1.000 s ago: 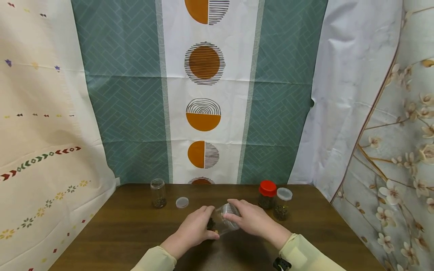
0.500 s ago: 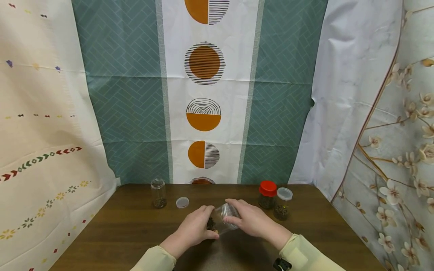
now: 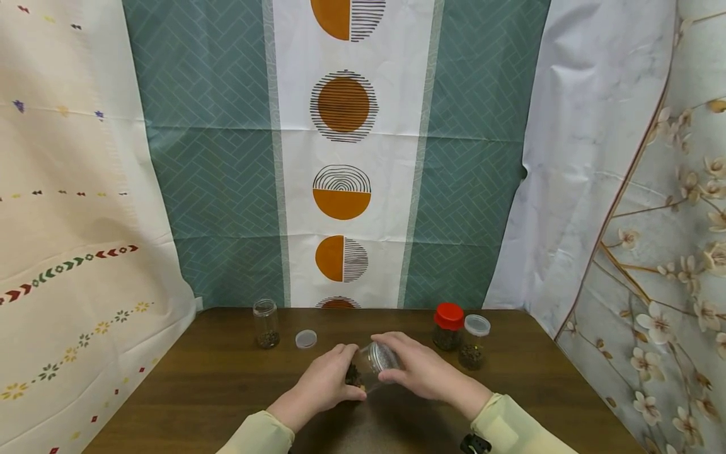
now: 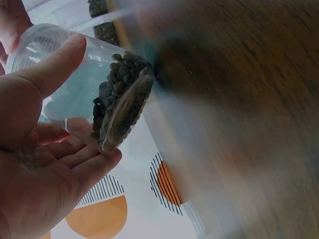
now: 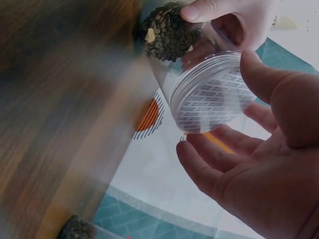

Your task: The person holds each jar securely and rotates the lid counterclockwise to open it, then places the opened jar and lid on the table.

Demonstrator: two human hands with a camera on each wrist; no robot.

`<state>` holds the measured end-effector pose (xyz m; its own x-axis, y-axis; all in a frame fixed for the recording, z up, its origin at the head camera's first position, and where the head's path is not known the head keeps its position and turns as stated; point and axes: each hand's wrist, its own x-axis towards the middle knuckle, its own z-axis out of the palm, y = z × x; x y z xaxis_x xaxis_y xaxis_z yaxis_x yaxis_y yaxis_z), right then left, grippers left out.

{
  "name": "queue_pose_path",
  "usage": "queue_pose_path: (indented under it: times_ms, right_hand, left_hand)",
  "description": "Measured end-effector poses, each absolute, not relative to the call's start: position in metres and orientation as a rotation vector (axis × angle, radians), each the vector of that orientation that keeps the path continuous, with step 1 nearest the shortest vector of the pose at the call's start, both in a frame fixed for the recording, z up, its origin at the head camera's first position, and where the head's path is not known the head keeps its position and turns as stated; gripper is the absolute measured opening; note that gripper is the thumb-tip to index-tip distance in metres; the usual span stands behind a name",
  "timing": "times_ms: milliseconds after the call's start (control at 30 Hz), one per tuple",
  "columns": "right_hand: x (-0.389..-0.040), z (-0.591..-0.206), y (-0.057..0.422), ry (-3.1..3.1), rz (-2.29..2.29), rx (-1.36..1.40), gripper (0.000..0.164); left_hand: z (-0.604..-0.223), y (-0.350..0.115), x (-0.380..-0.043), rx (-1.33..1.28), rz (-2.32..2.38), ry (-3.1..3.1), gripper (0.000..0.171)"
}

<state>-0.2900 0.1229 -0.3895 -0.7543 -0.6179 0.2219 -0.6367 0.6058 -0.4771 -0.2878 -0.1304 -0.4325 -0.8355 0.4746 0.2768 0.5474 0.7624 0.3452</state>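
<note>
A clear jar [image 4: 75, 94], tilted on its side, holds small dark pellets [image 5: 172, 37] with a few pale bits among them. My left hand [image 3: 326, 378] grips the jar around its body near the base, thumb on one side and fingers on the other. At the other end sits a clear ridged lid [image 5: 214, 102], facing my right palm. My right hand [image 3: 416, 366] holds the lid loosely by its rim; the thumb touches the edge, while the lower fingers look slightly apart from it in the right wrist view.
On the brown table [image 3: 227, 391], an uncapped clear jar [image 3: 265, 325] with some dark contents stands at the back left, beside a loose clear lid [image 3: 305, 339]. Back right are a red-capped jar [image 3: 448, 326] and a clear-lidded jar [image 3: 472, 343]. Printed cloths [image 3: 227, 189] hang behind.
My right thumb has slid off the lid's face toward its edge, and the right fingers have shifted around the rim. The left hand and the jar body have barely moved.
</note>
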Motion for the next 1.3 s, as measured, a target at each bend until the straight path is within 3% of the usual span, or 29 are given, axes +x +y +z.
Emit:
queue_pose_path:
  times_ms: [300,667,1300]
  right_hand:
    - [-0.2904,-0.3881,0.1224,-2.781,0.847,1.101,0.072]
    - [-0.2868,-0.3911,0.1176,-2.785,0.743,0.873,0.067]
    - [-0.2892,-0.3906,0.1206,-2.761,0.778,1.011,0.066]
  left_hand:
    - [-0.4323,-0.1304,-0.2864,-0.803,-0.632,-2.787,0.088]
    - [-0.4304,-0.1295,-0.2862,-0.825,-0.623,-2.769,0.088]
    - [-0.4328,-0.1311,-0.288,-0.798,-0.637,-2.791,0.086]
